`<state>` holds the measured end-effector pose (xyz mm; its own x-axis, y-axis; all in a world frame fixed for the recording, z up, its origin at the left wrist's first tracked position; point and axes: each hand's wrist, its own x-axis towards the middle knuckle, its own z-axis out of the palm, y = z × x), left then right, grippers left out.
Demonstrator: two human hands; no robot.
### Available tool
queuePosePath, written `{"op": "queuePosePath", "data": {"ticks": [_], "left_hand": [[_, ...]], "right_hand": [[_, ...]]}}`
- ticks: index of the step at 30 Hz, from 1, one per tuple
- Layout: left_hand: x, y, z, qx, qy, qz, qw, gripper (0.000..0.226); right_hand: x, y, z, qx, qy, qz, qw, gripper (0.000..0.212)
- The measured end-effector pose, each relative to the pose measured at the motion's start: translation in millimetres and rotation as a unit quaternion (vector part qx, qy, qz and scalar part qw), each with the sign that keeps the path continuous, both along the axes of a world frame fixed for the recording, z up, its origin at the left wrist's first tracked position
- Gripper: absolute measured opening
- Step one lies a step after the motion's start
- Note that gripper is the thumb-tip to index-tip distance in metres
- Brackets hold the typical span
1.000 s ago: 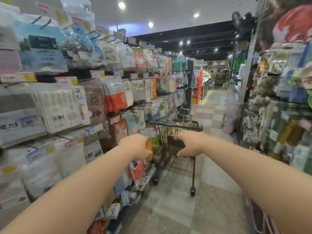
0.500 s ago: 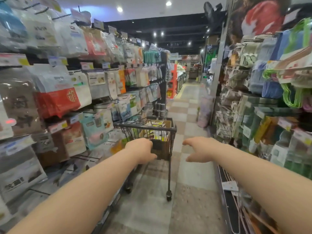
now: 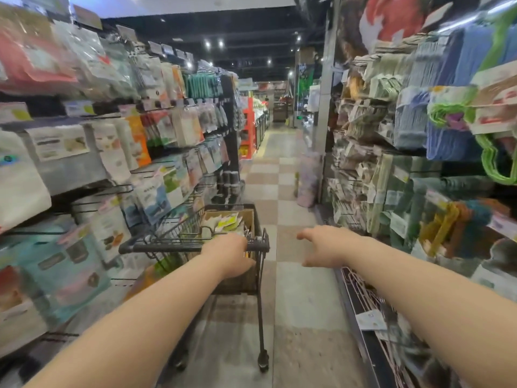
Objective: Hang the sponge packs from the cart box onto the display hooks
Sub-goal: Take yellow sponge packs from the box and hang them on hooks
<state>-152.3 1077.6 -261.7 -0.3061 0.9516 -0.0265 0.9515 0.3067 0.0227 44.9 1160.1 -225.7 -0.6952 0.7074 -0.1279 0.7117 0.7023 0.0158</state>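
A black wire cart (image 3: 167, 247) stands in the aisle against the left display. Inside it sits a brown cardboard box (image 3: 248, 217) with sponge packs (image 3: 223, 223) in white and yellow-green wrappers. My left hand (image 3: 230, 256) grips the right part of the cart's handle bar, fingers curled over it. To the right of the cart my right hand (image 3: 321, 247) hovers over the floor, touching nothing, its fingers loosely spread. Black display hooks (image 3: 112, 189) stick out of the left wall between hanging packs.
Hanging packs crowd the left display (image 3: 156, 191) from top to floor. The right shelving (image 3: 419, 169) holds cloths, towels and green hangers, with a low rack of pink hangers (image 3: 372, 301) at its foot. A checkered floor (image 3: 291, 275) runs ahead between them.
I have moved down the aisle with the cart. My right hand has come off the cart and drifted right. My left hand has closed on the handle bar.
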Motion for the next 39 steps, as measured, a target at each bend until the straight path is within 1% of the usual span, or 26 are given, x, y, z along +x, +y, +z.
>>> {"op": "queuePosePath", "data": {"ticks": [3,5,9,15,19,24,27,30,34,39], "left_hand": [[-13,50,-13,-0.005,0.005,0.002,1.0,0.044],[-21,85,-23,-0.008,0.0,0.011,1.0,0.045],[-30,161,-31,-0.012,-0.015,0.056,0.998,0.054],[-32,268,-38,-0.01,-0.045,0.118,0.992,0.05],[-37,316,-46,-0.022,-0.056,0.144,0.988,0.051],[-66,381,-60,-0.04,-0.058,0.168,0.983,0.052],[-87,431,-71,-0.046,-0.056,0.172,0.982,0.05],[-113,491,-74,-0.031,-0.064,0.157,0.985,0.045],[-150,571,-69,-0.018,-0.061,0.146,0.987,0.045],[-192,652,-58,-0.012,-0.047,0.147,0.988,0.044]], "right_hand": [[-14,56,-11,0.0,-0.006,0.007,1.0,0.066],[-24,98,-17,0.004,-0.013,0.017,1.0,0.066],[-35,187,-21,0.001,-0.008,0.047,0.999,0.067],[-43,306,-18,-0.017,-0.015,0.085,0.996,0.067],[-54,362,-23,-0.036,-0.022,0.117,0.992,0.066],[-81,429,-34,-0.041,-0.025,0.142,0.989,0.065],[-102,476,-43,-0.038,-0.031,0.143,0.988,0.065],[-127,529,-48,-0.03,-0.041,0.14,0.989,0.065],[-167,604,-41,-0.013,-0.052,0.131,0.99,0.067],[-214,687,-32,-0.006,-0.023,0.128,0.992,0.065]]}}
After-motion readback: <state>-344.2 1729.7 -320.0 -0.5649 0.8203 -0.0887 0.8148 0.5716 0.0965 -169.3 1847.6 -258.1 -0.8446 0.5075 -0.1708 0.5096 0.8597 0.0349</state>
